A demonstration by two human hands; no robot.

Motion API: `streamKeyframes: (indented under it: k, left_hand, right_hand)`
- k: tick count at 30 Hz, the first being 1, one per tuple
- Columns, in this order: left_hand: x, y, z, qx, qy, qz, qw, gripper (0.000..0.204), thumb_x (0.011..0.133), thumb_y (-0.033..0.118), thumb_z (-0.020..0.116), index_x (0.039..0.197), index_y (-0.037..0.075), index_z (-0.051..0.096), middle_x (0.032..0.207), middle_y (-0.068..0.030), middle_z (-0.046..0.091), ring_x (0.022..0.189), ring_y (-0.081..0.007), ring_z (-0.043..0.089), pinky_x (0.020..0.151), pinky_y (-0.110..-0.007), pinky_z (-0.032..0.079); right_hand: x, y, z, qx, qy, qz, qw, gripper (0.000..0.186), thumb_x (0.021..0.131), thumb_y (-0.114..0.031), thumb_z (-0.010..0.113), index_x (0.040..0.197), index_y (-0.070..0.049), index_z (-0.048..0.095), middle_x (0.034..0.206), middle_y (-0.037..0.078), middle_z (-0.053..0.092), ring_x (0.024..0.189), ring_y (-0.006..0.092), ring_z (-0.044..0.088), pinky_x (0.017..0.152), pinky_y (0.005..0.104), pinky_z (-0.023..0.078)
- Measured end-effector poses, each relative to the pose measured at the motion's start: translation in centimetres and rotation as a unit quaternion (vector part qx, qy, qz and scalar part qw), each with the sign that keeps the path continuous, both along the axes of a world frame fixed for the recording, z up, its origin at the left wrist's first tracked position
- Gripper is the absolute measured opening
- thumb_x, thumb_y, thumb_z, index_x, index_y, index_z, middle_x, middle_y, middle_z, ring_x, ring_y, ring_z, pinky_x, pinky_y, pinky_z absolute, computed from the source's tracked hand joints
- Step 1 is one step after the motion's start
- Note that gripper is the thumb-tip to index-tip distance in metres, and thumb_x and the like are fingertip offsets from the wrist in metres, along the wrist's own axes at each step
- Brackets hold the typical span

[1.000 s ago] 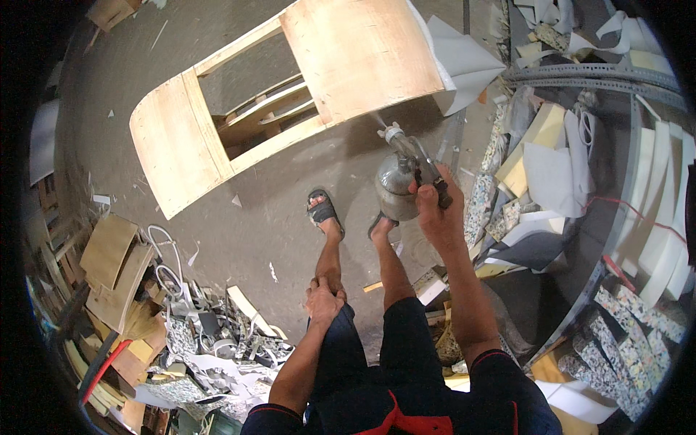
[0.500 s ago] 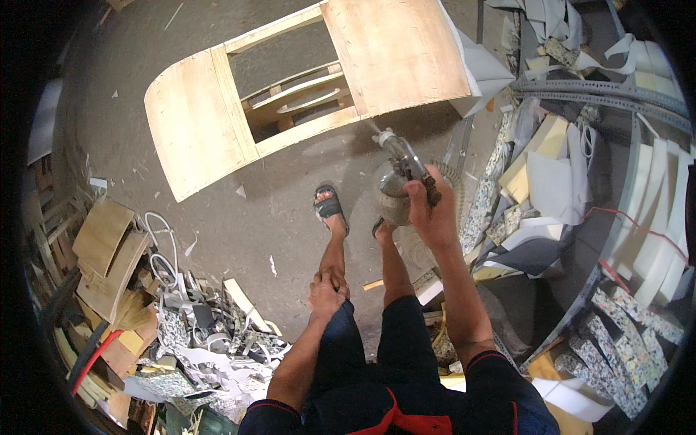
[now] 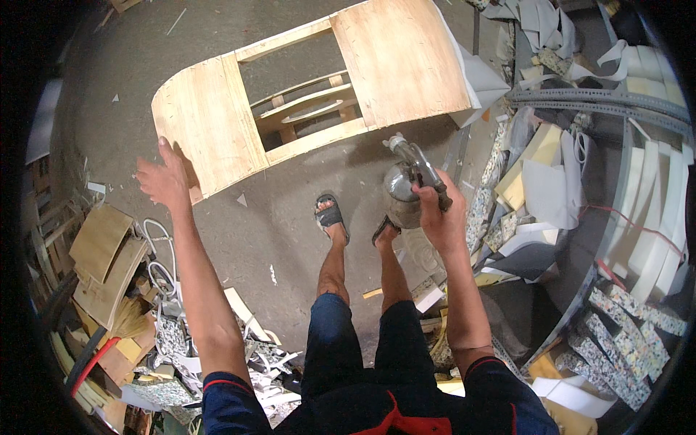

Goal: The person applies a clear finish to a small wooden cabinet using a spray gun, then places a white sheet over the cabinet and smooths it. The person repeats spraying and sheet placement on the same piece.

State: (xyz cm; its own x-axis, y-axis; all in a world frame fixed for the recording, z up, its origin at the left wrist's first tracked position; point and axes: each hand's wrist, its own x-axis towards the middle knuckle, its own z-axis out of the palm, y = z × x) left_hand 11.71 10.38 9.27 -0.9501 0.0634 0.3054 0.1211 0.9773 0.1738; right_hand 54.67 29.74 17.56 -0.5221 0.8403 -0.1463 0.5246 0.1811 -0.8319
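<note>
A plywood frame [image 3: 399,69] with a curved left end and an open rectangular middle lies ahead of me on the floor. Slats show inside the opening. My left hand [image 3: 165,180] is at the frame's left edge with its fingers spread and nothing in it; whether it touches the wood I cannot tell. Near the frame's front edge, my right hand [image 3: 446,217] grips the handle of a spray gun [image 3: 400,188] with a round metal cup. The gun's nozzle points toward the frame, a small distance from it.
Foam strips and sheets [image 3: 544,174] lie heaped on the right beside a perforated metal rail [image 3: 602,101]. Offcuts [image 3: 174,341], plywood pieces [image 3: 101,243] and a brush-like bundle of bristles [image 3: 132,317] crowd the lower left. My sandalled feet stand on the grey floor [image 3: 268,239].
My left hand has left my knee and reached forward to the frame's left edge, fingers opening. The spray gun has shifted slightly right, and the spray seen at its nozzle no longer shows.
</note>
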Motion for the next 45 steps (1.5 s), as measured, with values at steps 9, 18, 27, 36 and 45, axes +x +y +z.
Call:
streamKeyframes:
  k: [9,18,27,36,45]
  left_hand:
    - [2.1,-1.8,0.5,0.170,-0.284,-0.001,0.944,0.091,0.098,0.065,0.038,0.150,-0.009,0.034,0.147,-0.0367,0.043,0.136,-0.0476,0.046,0.114,-0.051,0.035]
    - [9.3,-7.1,-0.8,0.200,-0.209,0.003,0.957,0.084,0.102,0.058,0.038,0.149,-0.012,0.033,0.146,-0.0369,0.043,0.137,-0.0473,0.044,0.114,-0.048,0.033]
    - [13.2,-10.4,-1.4,0.230,-0.181,-0.027,0.956,0.079,0.104,0.051,0.040,0.148,-0.014,0.032,0.147,-0.0372,0.041,0.137,-0.0475,0.042,0.114,-0.048,0.032]
    - [16.9,-13.9,-3.2,0.234,-0.165,-0.037,0.957,0.075,0.105,0.047,0.038,0.148,-0.014,0.031,0.149,-0.0373,0.039,0.139,-0.0486,0.039,0.116,-0.048,0.030]
    - [18.2,-15.6,-4.4,0.250,-0.153,-0.054,0.954,0.079,0.104,0.051,0.037,0.149,-0.013,0.030,0.151,-0.0370,0.035,0.142,-0.0491,0.033,0.119,-0.049,0.025]
  right_hand:
    - [-1.7,-1.9,0.8,0.035,0.040,-0.113,0.992,0.066,0.097,-0.062,0.056,0.111,0.003,0.063,0.086,0.000,0.062,0.076,0.0098,0.054,0.065,0.0258,0.044]
    - [0.9,-4.1,2.5,-0.072,-0.003,-0.089,0.993,0.060,0.098,-0.059,0.056,0.108,0.000,0.063,0.085,0.001,0.061,0.073,0.0072,0.050,0.063,0.0245,0.042]
    - [4.9,-7.7,2.6,-0.082,-0.002,-0.157,0.984,0.057,0.096,-0.045,0.064,0.127,0.002,0.059,0.095,0.010,0.068,0.086,0.0175,0.063,0.077,0.0338,0.052]
    - [5.7,-7.3,3.5,-0.117,-0.003,-0.090,0.989,0.052,0.099,-0.041,0.064,0.126,0.003,0.060,0.092,0.011,0.067,0.082,0.0167,0.063,0.073,0.0327,0.052]
    - [4.7,-6.5,5.3,-0.040,0.021,-0.099,0.994,0.055,0.100,-0.053,0.058,0.109,0.000,0.063,0.080,-0.003,0.057,0.063,0.0029,0.045,0.054,0.0220,0.036]
